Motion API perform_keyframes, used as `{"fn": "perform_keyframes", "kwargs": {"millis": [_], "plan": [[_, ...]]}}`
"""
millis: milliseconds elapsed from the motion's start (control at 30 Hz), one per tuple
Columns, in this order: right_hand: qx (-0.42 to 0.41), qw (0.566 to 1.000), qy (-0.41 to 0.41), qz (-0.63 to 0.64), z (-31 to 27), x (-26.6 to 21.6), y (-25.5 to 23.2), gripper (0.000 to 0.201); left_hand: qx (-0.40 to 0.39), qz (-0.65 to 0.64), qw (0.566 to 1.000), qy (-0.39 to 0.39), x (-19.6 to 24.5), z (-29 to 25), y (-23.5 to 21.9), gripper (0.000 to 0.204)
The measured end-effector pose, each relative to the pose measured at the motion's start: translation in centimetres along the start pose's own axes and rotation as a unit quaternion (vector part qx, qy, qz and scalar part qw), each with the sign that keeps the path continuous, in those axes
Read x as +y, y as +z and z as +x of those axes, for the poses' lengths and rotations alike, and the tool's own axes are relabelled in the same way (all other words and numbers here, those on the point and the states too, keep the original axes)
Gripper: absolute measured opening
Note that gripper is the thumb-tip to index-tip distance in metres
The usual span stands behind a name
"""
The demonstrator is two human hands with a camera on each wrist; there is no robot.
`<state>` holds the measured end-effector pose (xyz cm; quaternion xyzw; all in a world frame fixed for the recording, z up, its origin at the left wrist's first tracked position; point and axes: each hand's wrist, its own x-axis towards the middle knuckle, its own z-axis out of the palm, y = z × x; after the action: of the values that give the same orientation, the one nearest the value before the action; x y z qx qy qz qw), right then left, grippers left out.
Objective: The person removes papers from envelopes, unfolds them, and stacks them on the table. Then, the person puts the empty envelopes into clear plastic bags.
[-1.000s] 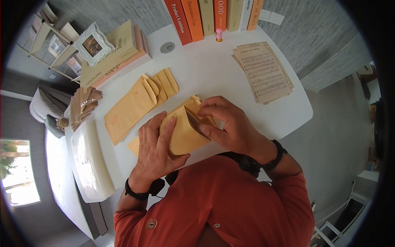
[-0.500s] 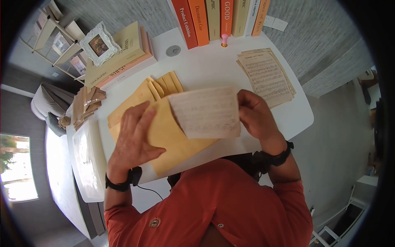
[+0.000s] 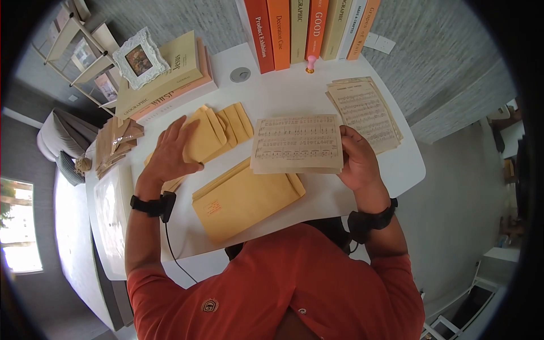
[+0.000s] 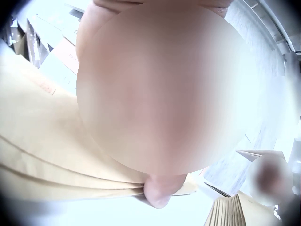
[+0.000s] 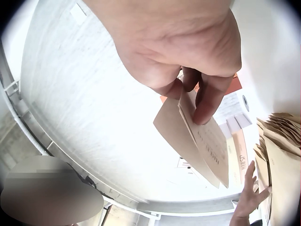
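Note:
The right hand point(image 3: 361, 163) pinches a few small printed music sheets point(image 3: 296, 140) by their right edge, above the white table. In the right wrist view, the thumb and fingers of that hand point(image 5: 181, 47) grip the slightly fanned sheets point(image 5: 209, 148). Below and left of them lie stacked yellow envelopes point(image 3: 246, 201), touched by neither hand. Over another group of yellow envelopes point(image 3: 204, 136), farther left, the left hand point(image 3: 173, 154) is spread with thumb and fingers apart. Its thumb meets envelope edges point(image 4: 70, 179) in the left wrist view; a blurred patch hides most of that hand.
More music sheets point(image 3: 365, 113) lie at the table's right. Upright books point(image 3: 280, 34) and a pink-handled stamp point(image 3: 310, 63) stand at the back. Stacked books point(image 3: 164, 85) with a white frame point(image 3: 139, 59), brown packets point(image 3: 116, 144) and clear plastic point(image 3: 110, 209) occupy the left side.
The right hand has drawn the sheets out of an envelope and holds them to the right. The left hand has let go of that envelope and moved left to the other group.

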<state>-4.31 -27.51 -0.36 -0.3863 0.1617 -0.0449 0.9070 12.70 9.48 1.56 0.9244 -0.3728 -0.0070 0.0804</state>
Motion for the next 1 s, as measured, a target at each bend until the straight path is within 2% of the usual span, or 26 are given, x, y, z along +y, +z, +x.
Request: {"fn": "perform_keyframes", "kwargs": {"millis": [67,133,200,267,367,467,567,667,733,800,867,933,1000], "plan": [[0.004,1.0,0.009,0.001,0.1,0.0,0.4,0.009,0.06,-0.051,0.995,0.056,2.6,0.0,-1.2,0.1],[-0.009,0.999,-0.001,-0.033,0.5,0.4,0.0,0.008,0.108,-0.132,0.976,0.134,7.1,-0.2,-2.9,0.099],[-0.024,0.998,0.007,-0.061,0.4,1.0,0.1,0.008,0.114,-0.135,0.966,0.189,11.7,-0.5,-3.9,0.095],[-0.044,0.996,0.017,-0.079,0.5,1.2,0.7,0.009,0.109,-0.133,0.963,0.206,15.0,-0.1,-3.7,0.089],[-0.11,0.99,0.026,-0.089,0.2,1.2,0.8,0.009,0.138,-0.108,0.961,0.213,15.5,1.0,-2.6,0.073],[-0.104,0.991,0.02,-0.083,-0.7,0.5,1.9,0.01,0.088,-0.176,0.954,0.225,13.9,0.9,-1.2,0.06],[-0.126,0.988,0.032,-0.08,-1.0,0.4,1.4,0.012,0.09,-0.191,0.952,0.222,14.2,0.4,-1.2,0.049],[-0.132,0.987,0.065,-0.07,-0.8,1.0,0.9,0.013,0.183,-0.183,0.933,0.252,16.3,0.7,-2.4,0.045],[-0.129,0.985,0.06,-0.093,-0.9,1.2,0.8,0.014,0.211,-0.176,0.924,0.265,17.5,0.9,-2.4,0.046],[-0.133,0.983,0.065,-0.108,-1.1,1.3,1.0,0.015,0.204,-0.174,0.926,0.266,17.5,0.7,-2.2,0.047],[-0.14,0.981,0.075,-0.114,-1.5,1.2,1.4,0.016,0.163,-0.178,0.935,0.261,16.8,0.6,-1.5,0.048],[-0.132,0.98,0.082,-0.123,-2.1,0.7,2.0,0.014,0.208,-0.149,0.937,0.238,16.5,0.3,-0.9,0.045],[-0.127,0.983,0.092,-0.097,-2.1,0.9,1.6,0.013,0.212,-0.125,0.936,0.253,16.3,0.2,-1.3,0.042]]}}
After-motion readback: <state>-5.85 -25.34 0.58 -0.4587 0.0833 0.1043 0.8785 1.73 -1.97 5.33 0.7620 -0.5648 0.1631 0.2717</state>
